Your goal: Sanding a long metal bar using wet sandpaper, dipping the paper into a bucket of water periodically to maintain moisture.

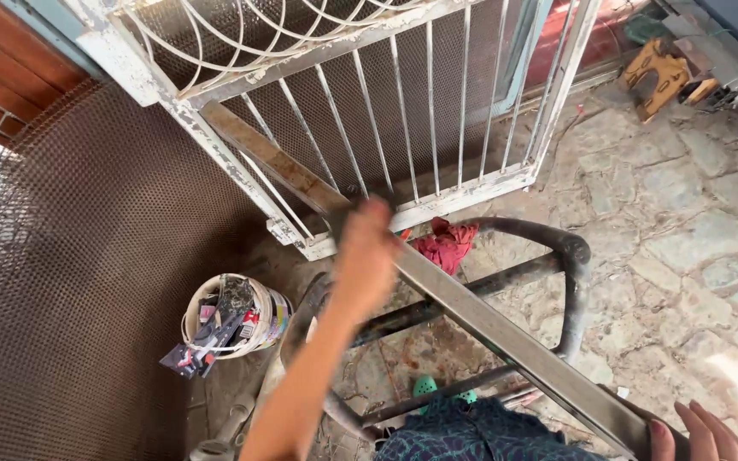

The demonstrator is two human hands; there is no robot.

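A long flat metal bar (pixel 489 329) runs diagonally from the white gate at upper left down to the lower right. My left hand (pixel 366 249), blurred by motion, is closed over the bar near its middle, where it meets the gate's lower rail. At the bottom right edge, my right hand (pixel 695 432) grips the bar's near end, fingers curled under it. The white painted metal gate (pixel 463 192) with thin vertical bars lies tilted on a dark round tubular frame (pixel 570 256).
A brown wire mesh sheet (pixel 79 256) covers the left side. A white bucket (pixel 241 318) holding tools stands below the gate's corner, and a red cloth (pixel 446 243) lies by the frame. Green sandals (pixel 427 388) and uneven stone paving (pixel 694 230) lie below and to the right.
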